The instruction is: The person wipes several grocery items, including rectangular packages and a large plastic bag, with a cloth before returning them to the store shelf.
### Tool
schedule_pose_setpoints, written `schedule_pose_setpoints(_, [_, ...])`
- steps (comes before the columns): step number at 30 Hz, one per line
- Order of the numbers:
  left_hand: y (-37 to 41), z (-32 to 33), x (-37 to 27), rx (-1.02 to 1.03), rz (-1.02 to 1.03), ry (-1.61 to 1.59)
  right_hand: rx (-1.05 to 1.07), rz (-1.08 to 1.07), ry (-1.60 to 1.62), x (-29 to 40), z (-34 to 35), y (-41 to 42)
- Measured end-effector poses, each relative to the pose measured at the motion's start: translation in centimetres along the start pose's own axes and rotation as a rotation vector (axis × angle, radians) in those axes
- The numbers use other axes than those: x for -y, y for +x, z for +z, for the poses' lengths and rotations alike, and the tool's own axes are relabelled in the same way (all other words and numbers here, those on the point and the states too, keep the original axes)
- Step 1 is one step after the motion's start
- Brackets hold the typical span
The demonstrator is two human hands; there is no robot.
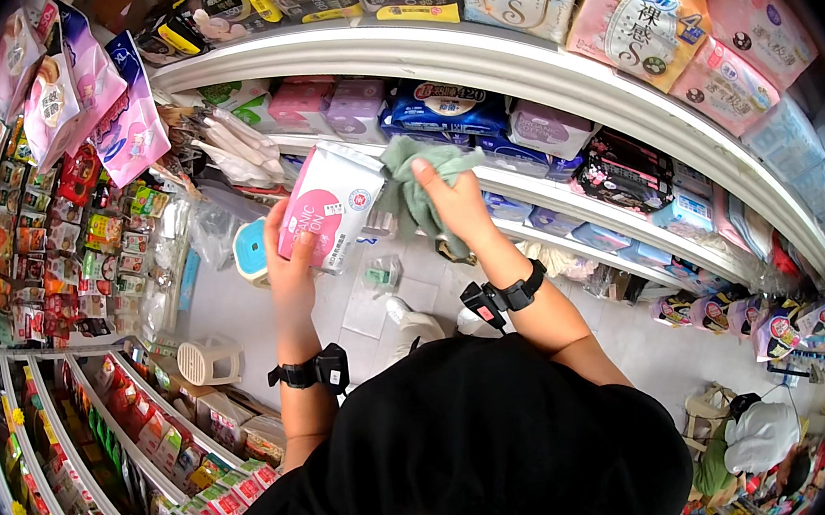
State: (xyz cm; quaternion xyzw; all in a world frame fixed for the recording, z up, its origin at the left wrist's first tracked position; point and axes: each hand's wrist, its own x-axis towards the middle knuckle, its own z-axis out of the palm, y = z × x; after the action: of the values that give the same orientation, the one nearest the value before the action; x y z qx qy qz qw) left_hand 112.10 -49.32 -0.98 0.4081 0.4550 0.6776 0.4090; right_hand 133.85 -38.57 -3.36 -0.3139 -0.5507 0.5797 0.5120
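My left hand (289, 244) grips a pink and white soft pack of sanitary pads (337, 203) by its pink end. The pack is tilted, its printed face turned up towards me, and it bears writing and a small price sticker. A bunched green cloth (415, 178) is held in my right hand (451, 197), thumb on top. The cloth is just right of the pack's silver-white end; whether they touch I cannot tell. Both hands are in front of the shelf. Black straps with small boxes circle both wrists.
A white shelf unit (428, 48) with several packs curves across the front. Packaged snacks (90, 238) hang at left. On the floor are a plastic stool (210, 360), a blue-topped stool (252, 250) and a clear bag (382, 272). A person (760, 440) is at lower right.
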Motion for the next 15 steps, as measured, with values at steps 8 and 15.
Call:
schedule_pose_setpoints(8, [1.6,0.5,-3.0,0.094,0.153,0.487,0.284,-0.404,-0.26,1.9,3.7,0.1])
schedule_pose_setpoints(15, [5.4,-0.9,-2.9,0.216,0.142,0.532,0.262,-0.365,-0.573,2.7,6.3,1.6])
